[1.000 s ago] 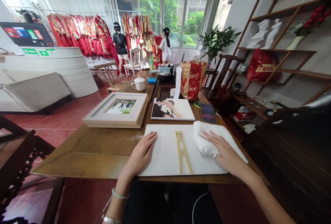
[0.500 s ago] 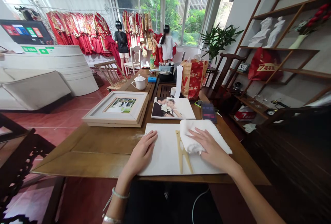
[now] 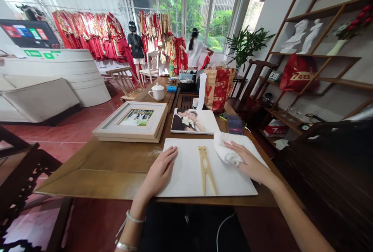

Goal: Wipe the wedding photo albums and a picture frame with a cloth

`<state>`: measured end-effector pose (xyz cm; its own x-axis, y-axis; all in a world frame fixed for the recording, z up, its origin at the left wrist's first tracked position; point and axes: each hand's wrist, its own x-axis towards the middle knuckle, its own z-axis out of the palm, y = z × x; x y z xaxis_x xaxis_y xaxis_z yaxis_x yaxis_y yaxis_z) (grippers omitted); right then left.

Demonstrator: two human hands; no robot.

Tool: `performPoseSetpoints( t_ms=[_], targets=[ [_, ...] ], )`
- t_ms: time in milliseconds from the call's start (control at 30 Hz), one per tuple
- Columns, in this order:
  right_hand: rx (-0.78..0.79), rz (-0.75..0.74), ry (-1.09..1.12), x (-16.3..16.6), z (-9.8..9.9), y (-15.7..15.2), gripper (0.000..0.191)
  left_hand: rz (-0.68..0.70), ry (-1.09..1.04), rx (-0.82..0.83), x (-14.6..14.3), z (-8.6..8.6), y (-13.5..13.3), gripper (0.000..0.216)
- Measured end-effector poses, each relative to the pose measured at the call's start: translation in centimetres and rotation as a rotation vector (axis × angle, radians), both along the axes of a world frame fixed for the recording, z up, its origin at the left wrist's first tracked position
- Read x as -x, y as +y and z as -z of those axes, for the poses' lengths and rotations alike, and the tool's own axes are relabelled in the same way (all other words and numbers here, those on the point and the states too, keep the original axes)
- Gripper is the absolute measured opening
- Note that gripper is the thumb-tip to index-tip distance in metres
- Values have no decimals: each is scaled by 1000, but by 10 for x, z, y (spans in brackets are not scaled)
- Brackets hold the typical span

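A large white board [image 3: 186, 174] lies flat at the near edge of the wooden table [image 3: 116, 166]. My left hand [image 3: 159, 170] rests flat on its left edge, fingers stretched out. My right hand [image 3: 247, 162] presses a folded white cloth [image 3: 225, 149] onto the board's upper right part, fingers lying over the cloth. A pale wooden forked tool [image 3: 205, 168] lies on the board between my hands, touched by neither.
Behind the board lie a wedding photo print [image 3: 194, 122], a stack of framed pictures [image 3: 132, 122] and a phone [image 3: 234, 124]. Farther back stand a white teapot [image 3: 157, 92] and a red paper bag [image 3: 217, 89]. Two people stand by racks of red garments. Shelves line the right wall.
My right hand slid the cloth left across the board toward the tool, then back to the right and up. The left hand stayed still.
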<state>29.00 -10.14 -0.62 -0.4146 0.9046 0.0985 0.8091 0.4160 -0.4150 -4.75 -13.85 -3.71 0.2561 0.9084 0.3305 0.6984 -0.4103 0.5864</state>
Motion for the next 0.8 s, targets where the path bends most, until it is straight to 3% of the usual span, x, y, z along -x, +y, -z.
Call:
performPoseSetpoints(
  t_ms=[200,367,600,700,800],
  targets=[
    [-49,-55,-47,52,-2,23,76,9,-3,-12,0,1,0,40],
    [-40,-105,-87,76,-3,-5,82,1,-3,-2,0,2,1,40],
    [6,-268,-114,59,-11,-67,97,0,13,4,1,2,1,41],
    [49,-240,-116,43,-15,-68,95,-2,26,13,1,3,2,41],
    [65,-134,-142,38,-18,-50,89,-5,29,16,0,3,2,42]
  ],
)
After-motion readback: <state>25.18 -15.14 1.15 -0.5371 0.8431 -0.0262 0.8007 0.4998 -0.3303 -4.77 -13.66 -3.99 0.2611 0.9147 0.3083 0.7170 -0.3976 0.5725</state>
